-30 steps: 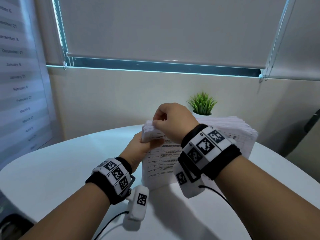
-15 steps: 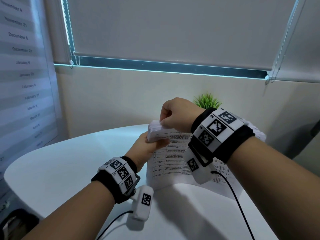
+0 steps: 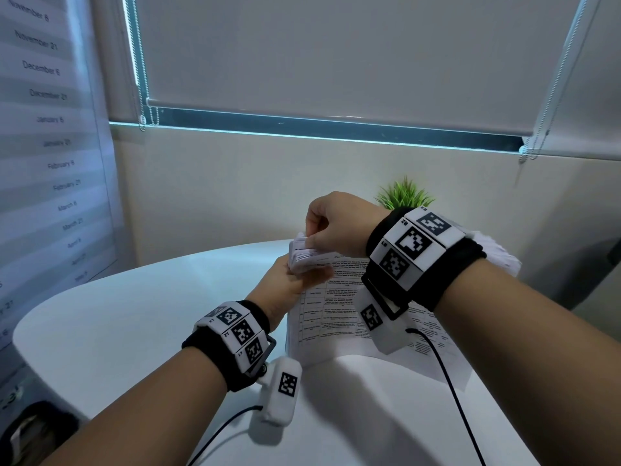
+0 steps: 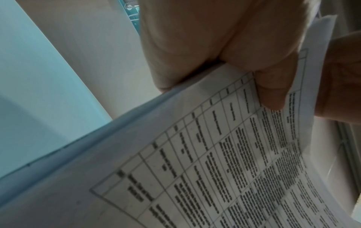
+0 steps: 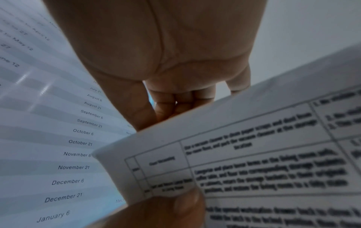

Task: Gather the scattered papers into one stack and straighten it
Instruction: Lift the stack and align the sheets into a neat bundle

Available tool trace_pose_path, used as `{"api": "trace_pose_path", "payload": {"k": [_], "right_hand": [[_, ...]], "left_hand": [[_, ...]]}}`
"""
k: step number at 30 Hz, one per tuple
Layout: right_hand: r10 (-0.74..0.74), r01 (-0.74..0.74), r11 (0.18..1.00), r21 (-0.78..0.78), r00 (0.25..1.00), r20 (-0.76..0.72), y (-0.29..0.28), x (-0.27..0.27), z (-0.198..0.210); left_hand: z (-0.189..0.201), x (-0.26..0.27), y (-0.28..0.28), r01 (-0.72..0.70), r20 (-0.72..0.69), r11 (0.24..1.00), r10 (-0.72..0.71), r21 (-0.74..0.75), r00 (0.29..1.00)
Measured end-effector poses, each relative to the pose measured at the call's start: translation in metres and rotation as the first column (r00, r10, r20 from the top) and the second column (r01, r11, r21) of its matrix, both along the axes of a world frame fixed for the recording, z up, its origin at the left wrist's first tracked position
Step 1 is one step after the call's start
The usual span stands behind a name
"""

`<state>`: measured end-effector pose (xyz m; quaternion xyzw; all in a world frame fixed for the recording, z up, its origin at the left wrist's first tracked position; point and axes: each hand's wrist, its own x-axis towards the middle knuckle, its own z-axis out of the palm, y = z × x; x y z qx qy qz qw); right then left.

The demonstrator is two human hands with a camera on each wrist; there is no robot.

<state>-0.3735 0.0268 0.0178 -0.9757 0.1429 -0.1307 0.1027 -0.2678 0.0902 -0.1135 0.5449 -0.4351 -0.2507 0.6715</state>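
Note:
A thick stack of printed papers (image 3: 331,317) stands tilted on its lower edge on the white round table (image 3: 134,317). My left hand (image 3: 300,275) grips the stack's upper left corner, with the thumb (image 4: 273,91) pressed on the printed front sheet (image 4: 195,169). My right hand (image 3: 314,235) comes over the top and pinches the top edge near the same corner, its fingers (image 5: 175,106) curled behind the sheets (image 5: 254,162). The right wrist hides the stack's right part; fanned page edges (image 3: 497,257) stick out past it.
A small green plant (image 3: 405,195) stands behind the stack near the wall. A wall calendar with dates (image 3: 50,129) hangs on the left. Cables run from both wrist cameras over the near table. A dark object (image 3: 33,428) sits below the table's left edge.
Both hands keep their grip on the stack's top left corner. The right hand has risen slightly and its wrist now covers more of the stack and the plant.

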Motion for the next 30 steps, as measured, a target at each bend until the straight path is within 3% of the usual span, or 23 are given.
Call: {"api": "trace_pose_path", "payload": {"k": [5, 9, 10, 13, 16, 18, 22, 25, 27, 30], "right_hand": [[0.009, -0.010, 1.000, 0.020, 0.999, 0.037, 0.007, 0.008, -0.003], [-0.009, 0.020, 0.999, -0.037, 0.959, 0.283, 0.011, 0.000, -0.017], [0.009, 0.009, 0.998, -0.064, 0.961, 0.275, 0.012, -0.004, -0.023], [0.018, -0.004, 0.972, -0.236, 0.998, 0.057, 0.019, -0.015, -0.046], [-0.004, 0.050, 0.969, -0.240, 0.983, 0.186, 0.017, -0.022, -0.057], [-0.036, 0.064, 0.954, -0.293, 0.995, 0.097, 0.010, -0.029, -0.054], [-0.241, 0.235, 0.946, -0.225, 0.970, 0.000, -0.028, -0.062, -0.036], [-0.420, 0.389, 0.867, -0.312, 0.907, -0.034, -0.067, -0.099, -0.030], [-0.494, 0.474, 0.852, -0.221, 0.868, -0.043, -0.093, -0.125, -0.029], [-0.467, 0.451, 0.877, 0.165, 0.881, 0.078, -0.129, -0.159, -0.041]], "left_hand": [[0.001, -0.001, 0.001, -0.016, 0.023, 1.000, 0.016, 0.009, 1.000], [0.002, -0.004, 0.003, -0.005, 0.038, 1.000, 0.005, -0.016, 0.999], [0.002, -0.006, 0.003, 0.010, 0.021, 0.999, -0.009, -0.045, 1.000], [0.002, -0.010, 0.005, 0.035, 0.042, 0.995, -0.031, -0.095, 0.999], [0.002, -0.007, 0.006, 0.032, 0.072, 0.996, -0.026, -0.083, 0.997], [0.000, -0.004, 0.003, 0.012, 0.036, 0.998, -0.010, -0.063, 0.999], [-0.003, 0.000, 0.002, 0.004, -0.028, 1.000, -0.005, -0.022, 1.000], [-0.002, 0.002, 0.003, 0.003, -0.079, 1.000, -0.003, -0.001, 0.997], [-0.001, 0.003, 0.003, 0.000, -0.087, 1.000, 0.000, 0.000, 0.996], [-0.001, 0.004, 0.002, 0.011, -0.110, 1.000, -0.013, -0.012, 0.994]]}}
